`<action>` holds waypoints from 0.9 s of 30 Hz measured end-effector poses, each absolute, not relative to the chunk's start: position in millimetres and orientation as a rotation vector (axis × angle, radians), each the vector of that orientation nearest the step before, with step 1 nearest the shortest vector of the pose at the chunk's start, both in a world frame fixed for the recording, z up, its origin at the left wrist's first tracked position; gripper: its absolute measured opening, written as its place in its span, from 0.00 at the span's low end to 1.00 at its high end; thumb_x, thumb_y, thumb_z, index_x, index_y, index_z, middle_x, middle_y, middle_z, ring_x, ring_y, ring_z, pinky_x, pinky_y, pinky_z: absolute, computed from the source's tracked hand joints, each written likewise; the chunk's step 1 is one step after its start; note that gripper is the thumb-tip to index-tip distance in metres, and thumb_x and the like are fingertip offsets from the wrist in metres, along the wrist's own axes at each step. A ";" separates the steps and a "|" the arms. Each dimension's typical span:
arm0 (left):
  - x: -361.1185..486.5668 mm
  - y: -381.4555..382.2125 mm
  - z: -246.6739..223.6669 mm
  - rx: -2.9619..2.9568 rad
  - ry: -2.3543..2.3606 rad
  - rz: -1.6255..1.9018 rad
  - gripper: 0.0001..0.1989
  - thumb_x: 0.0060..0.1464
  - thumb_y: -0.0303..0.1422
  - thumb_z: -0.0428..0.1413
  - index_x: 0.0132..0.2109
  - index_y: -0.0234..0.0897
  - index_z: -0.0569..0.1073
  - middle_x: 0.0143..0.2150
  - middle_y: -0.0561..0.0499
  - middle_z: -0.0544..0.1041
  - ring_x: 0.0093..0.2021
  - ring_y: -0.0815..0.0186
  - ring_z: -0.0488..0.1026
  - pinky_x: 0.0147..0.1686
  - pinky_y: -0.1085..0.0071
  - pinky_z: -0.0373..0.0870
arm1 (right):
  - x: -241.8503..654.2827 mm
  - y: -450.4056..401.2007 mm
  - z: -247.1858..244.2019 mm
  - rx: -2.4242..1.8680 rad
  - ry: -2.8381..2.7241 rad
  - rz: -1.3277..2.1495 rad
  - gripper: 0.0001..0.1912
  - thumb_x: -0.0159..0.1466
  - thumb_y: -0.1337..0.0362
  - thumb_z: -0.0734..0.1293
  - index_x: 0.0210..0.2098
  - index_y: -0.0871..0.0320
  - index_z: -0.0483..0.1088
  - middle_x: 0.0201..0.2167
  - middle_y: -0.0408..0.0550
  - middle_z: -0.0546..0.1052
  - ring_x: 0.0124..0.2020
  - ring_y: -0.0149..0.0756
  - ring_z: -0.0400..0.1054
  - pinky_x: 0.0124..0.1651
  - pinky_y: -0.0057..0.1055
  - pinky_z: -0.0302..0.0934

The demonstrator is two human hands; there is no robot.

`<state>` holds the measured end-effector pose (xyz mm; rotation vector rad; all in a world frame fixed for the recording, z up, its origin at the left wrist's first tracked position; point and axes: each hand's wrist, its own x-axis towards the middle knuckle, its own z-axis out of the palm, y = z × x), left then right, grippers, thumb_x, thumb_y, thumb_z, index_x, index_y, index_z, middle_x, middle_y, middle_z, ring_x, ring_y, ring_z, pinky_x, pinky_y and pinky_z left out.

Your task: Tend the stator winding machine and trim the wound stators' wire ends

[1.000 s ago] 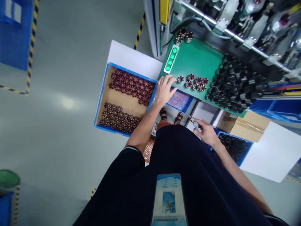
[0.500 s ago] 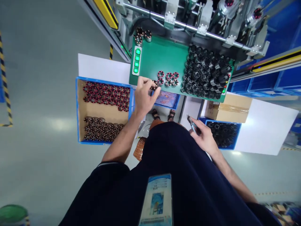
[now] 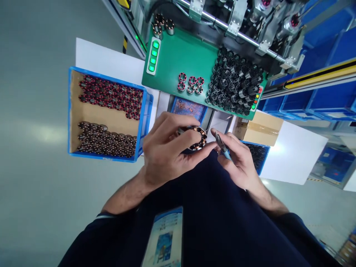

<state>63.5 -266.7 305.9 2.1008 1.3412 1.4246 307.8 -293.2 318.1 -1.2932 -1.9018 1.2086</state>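
Held up close in front of my body is a copper-wound motor stator (image 3: 202, 138), a ring with coils around its inside. My left hand (image 3: 169, 146) closes on it with thumb and fingers; part of the ring is hidden behind them. Just to the right, my right hand (image 3: 237, 157) grips cutting pliers (image 3: 223, 146) with blue handles, tips pointing up and toward the stator but apart from it. Beyond the hands, several red-and-silver stators (image 3: 191, 80) stand in small rows on the green work surface (image 3: 178, 55).
A blue-rimmed crate (image 3: 69, 111) with red and copper stators stands at left. Dark cylindrical parts (image 3: 233, 81) crowd the green surface's right side, below the machine's rail (image 3: 217, 23). A blue tray (image 3: 186, 106) holds scraps. A cardboard box (image 3: 261, 129) sits at right.
My left hand has brought the stator from the green surface's edge up close to my body. My right hand has moved the pliers left, near the stator. The view has shifted slightly.
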 end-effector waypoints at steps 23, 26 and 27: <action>58.6 -273.4 306.3 2.153 1.173 1.380 0.14 0.68 0.37 0.72 0.39 0.49 0.74 0.46 0.52 0.86 0.42 0.60 0.82 0.40 0.57 0.83 | 306.1 -302.6 323.9 -1.220 -1.886 1.242 0.41 0.69 0.75 0.67 0.77 0.39 0.76 0.46 0.43 0.87 0.35 0.36 0.72 0.40 0.36 0.73; 57.0 -274.7 305.9 2.146 1.179 1.393 0.15 0.67 0.36 0.74 0.39 0.48 0.74 0.46 0.51 0.86 0.42 0.59 0.83 0.40 0.57 0.83 | 305.8 -305.2 322.7 -1.232 -1.862 1.255 0.41 0.67 0.76 0.68 0.76 0.40 0.78 0.47 0.43 0.88 0.35 0.35 0.74 0.39 0.34 0.72; 56.7 -275.7 305.4 2.144 1.189 1.398 0.15 0.66 0.36 0.74 0.39 0.48 0.74 0.45 0.51 0.86 0.41 0.59 0.82 0.39 0.57 0.83 | 306.4 -306.2 321.5 -1.237 -1.852 1.265 0.41 0.67 0.76 0.68 0.75 0.40 0.78 0.49 0.43 0.89 0.36 0.35 0.75 0.40 0.34 0.73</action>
